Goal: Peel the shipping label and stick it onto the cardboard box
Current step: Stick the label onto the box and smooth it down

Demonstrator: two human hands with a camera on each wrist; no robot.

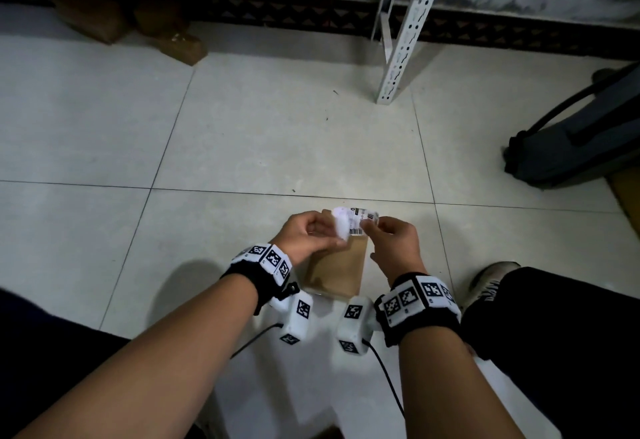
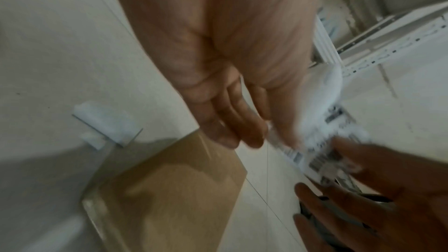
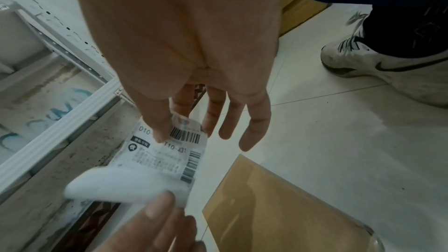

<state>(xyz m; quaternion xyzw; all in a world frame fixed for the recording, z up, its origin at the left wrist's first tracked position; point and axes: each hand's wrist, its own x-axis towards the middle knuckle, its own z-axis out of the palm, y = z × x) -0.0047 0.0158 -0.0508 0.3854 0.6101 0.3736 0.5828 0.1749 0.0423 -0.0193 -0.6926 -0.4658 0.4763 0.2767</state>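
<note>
A flat brown cardboard box [image 1: 337, 270] lies on the tiled floor below both hands. Above its far end I hold a white shipping label [image 1: 362, 218] printed with barcodes. My right hand [image 1: 377, 230] pinches the label [image 3: 164, 158] near its top barcode between thumb and forefinger, the other fingers spread. My left hand [image 1: 322, 234] pinches the blank white backing [image 1: 341, 227], which curls away from the label [image 2: 315, 156]. The backing [image 3: 116, 187] is partly peeled off. The box [image 3: 278, 208] is bare on top.
A white perforated shelf upright [image 1: 405, 40] stands on the floor ahead. A dark bag [image 1: 581, 137] lies at the right. Brown cartons [image 1: 104, 19] sit at the back left. My shoe [image 3: 387, 68] is right of the box. A small white object [image 2: 106, 125] lies beside the box.
</note>
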